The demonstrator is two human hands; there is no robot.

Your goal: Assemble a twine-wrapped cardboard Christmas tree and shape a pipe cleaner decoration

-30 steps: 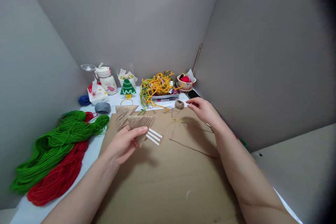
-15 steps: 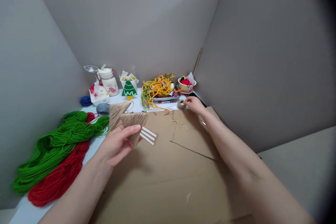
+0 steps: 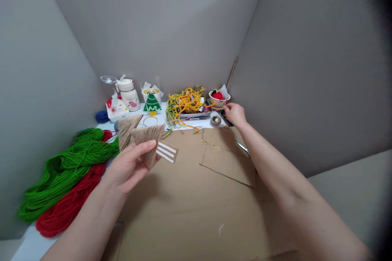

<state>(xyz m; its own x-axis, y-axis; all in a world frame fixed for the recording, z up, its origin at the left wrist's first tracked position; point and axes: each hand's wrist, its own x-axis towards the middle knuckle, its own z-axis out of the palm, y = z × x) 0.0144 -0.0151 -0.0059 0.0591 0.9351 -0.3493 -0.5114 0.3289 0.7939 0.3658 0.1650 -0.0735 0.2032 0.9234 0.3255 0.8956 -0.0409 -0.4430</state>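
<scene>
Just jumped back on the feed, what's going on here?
The left hand holds a twine-wrapped piece with white strips at one end. The right hand is at the back right, near the bowl and a small brown ball of twine; whether it grips anything is unclear. Scissors lie beside the right forearm on the cardboard sheet. Green yarn and red yarn lie on the left.

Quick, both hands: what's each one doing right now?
Left hand: closed, holding the twine-wrapped cardboard piece.
Right hand: partly curled near the bowl; whether it holds anything cannot be told.
</scene>
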